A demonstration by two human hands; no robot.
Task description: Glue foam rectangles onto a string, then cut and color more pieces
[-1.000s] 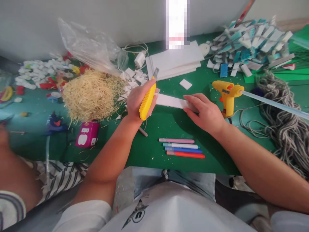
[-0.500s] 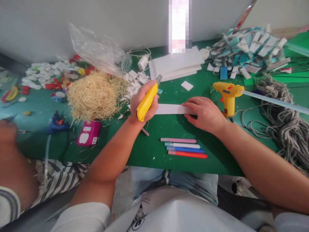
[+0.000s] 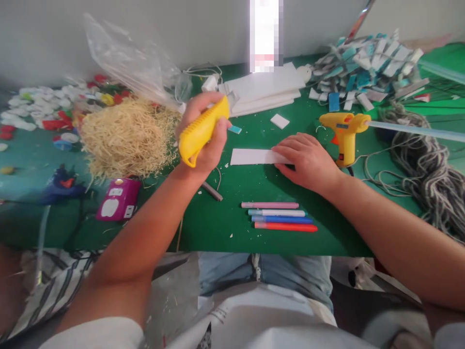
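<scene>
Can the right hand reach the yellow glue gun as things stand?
Probably yes: the right hand, resting on a white strip, is close by, and nothing visible blocks the glue gun.

The left grip (image 3: pixel 213 149) holds a yellow cutter (image 3: pixel 203 127); the right grip (image 3: pixel 308 161) rests on a white strip (image 3: pixel 250 156).

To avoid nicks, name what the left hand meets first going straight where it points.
The yellow utility knife in the left hand would likely meet the stacked white sheets first; depth is unclear.
</scene>
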